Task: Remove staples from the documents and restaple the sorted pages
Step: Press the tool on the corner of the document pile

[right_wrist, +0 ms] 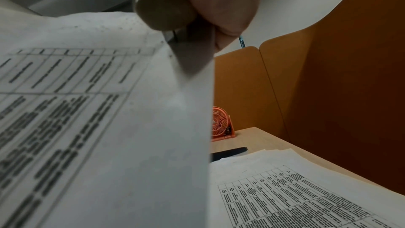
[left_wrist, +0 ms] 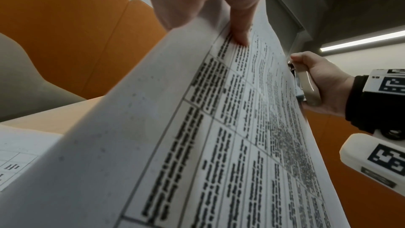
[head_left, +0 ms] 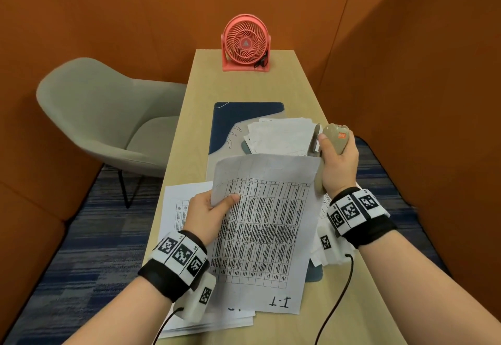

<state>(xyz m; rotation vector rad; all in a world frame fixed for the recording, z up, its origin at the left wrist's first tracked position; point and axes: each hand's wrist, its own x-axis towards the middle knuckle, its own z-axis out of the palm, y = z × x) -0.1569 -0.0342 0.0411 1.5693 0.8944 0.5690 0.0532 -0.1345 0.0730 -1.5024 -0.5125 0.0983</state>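
My left hand pinches the left edge of a printed document marked "1-1", lifted off the table; the thumb lies on its printed face. My right hand grips a beige stapler upright at the document's far right corner. In the left wrist view the stapler meets the page edge. The right wrist view shows the stapler above the paper corner; its mouth is hidden.
A loose pile of pages lies on a blue desk mat behind the document. More printed sheets lie under my left hand. A pink desk fan stands at the far end. A grey chair sits left of the table.
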